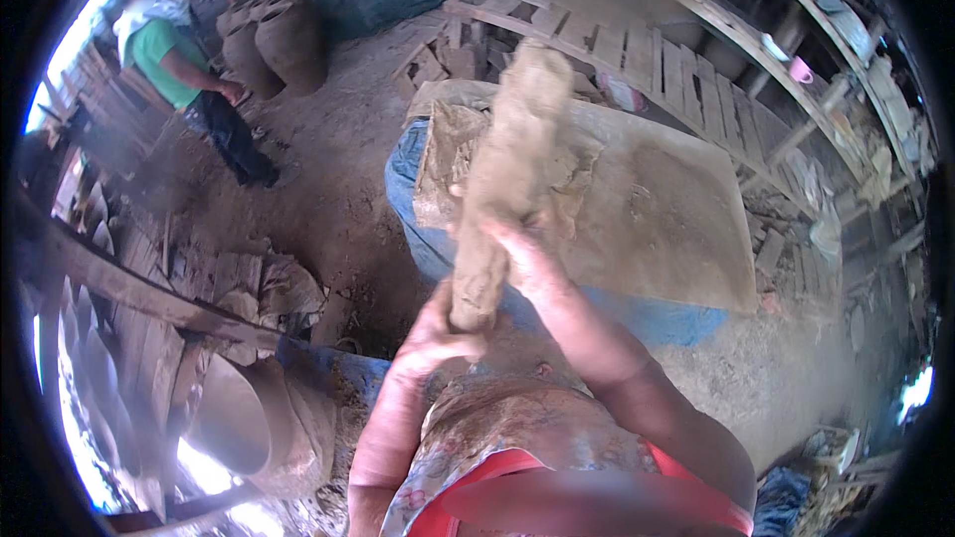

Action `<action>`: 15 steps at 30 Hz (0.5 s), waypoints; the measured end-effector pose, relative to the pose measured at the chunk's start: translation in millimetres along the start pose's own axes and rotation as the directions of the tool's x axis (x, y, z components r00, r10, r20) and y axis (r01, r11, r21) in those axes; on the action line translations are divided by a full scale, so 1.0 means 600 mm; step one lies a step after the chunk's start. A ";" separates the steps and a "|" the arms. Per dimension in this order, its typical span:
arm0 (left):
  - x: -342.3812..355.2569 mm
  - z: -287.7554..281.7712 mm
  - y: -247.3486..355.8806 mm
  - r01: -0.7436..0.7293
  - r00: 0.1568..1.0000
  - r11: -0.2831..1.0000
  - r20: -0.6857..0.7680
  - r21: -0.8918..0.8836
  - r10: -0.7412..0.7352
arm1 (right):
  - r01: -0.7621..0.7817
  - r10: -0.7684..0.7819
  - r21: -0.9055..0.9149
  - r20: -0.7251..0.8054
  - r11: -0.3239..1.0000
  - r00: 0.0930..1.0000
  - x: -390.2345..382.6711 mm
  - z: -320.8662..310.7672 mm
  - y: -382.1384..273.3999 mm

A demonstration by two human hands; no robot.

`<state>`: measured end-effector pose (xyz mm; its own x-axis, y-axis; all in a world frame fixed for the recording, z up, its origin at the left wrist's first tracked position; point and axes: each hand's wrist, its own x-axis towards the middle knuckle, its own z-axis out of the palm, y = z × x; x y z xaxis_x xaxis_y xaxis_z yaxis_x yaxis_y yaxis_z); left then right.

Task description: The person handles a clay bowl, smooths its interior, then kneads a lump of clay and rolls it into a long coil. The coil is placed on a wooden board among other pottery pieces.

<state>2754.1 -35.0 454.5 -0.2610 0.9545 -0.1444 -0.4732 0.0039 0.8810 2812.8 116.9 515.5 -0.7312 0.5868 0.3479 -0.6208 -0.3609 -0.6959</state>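
A long, thick roll of grey-brown clay [509,154] is held up in front of me, pointing away over the work table. My left hand [435,331] is wrapped round its near end. Further along, my right hand [519,244] grips the roll about its middle from the right side. The far end of the clay is blurred by motion. Under it lies a crumpled, clay-smeared cloth or sheet [438,174] on the left part of the dusty table top [667,209]. Blue plastic sheeting [403,174] hangs below the table's edge.
At the far left a person in a green shirt [164,65] stands on the dirt floor. Large clay jars [290,45] stand behind them, beside a covered heap [373,0]. Slatted wooden shelving [676,70] runs along the far right. A big round pot [234,413] lies at lower left.
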 end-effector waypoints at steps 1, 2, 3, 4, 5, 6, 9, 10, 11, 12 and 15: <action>-0.009 -0.013 0.002 -0.132 0.990 0.991 -0.040 0.028 0.133 | -0.023 0.022 -0.022 -0.055 0.999 0.998 0.002 0.016 0.009; -0.021 -0.025 0.002 -0.277 0.955 0.959 -0.087 0.064 0.282 | 0.010 -0.011 -0.022 -0.047 1.000 0.999 0.006 0.032 0.018; -0.028 -0.037 0.001 -0.214 0.955 0.928 -0.133 0.306 0.264 | 0.000 -0.007 -0.078 -0.094 0.997 0.996 0.012 0.047 0.029; -0.034 -0.042 -0.008 -0.075 0.963 0.938 -0.220 0.338 0.156 | 0.029 -0.041 -0.131 -0.093 0.991 0.995 0.016 0.061 0.040; -0.039 -0.048 -0.014 -0.127 0.945 0.925 -0.239 0.358 0.222 | -0.024 0.013 -0.105 -0.106 0.994 0.994 0.017 0.072 0.051; -0.044 -0.051 -0.022 -0.099 0.921 0.915 -0.313 0.391 0.233 | -0.040 0.030 -0.116 -0.087 0.992 0.996 0.019 0.081 0.060; -0.063 -0.068 -0.019 -0.097 0.916 0.932 -0.335 0.348 0.221 | -0.106 0.095 -0.133 -0.085 0.985 0.992 0.020 0.103 0.088; -0.070 -0.074 -0.011 -0.111 0.939 0.953 -0.284 0.282 0.193 | -0.104 0.100 -0.106 -0.045 0.989 0.994 0.020 0.109 0.096; -0.082 -0.084 0.003 -0.118 0.959 0.965 -0.225 0.233 0.172 | -0.113 0.111 -0.093 -0.027 0.989 0.993 0.021 0.114 0.104; -0.090 -0.091 0.017 -0.074 0.977 0.980 -0.185 0.185 0.108 | -0.122 0.121 -0.080 -0.014 0.989 0.993 0.021 0.119 0.111; -0.110 -0.112 0.059 -0.398 0.894 0.887 -0.118 0.232 0.432 | -0.063 0.066 -0.111 0.026 0.992 0.997 0.021 0.136 0.135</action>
<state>2698.3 -117.7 464.9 -0.5368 0.8200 0.1984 -0.1207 -0.3073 0.9439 2730.0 36.1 514.5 -0.7777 0.5428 0.3171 -0.5381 -0.3142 -0.7821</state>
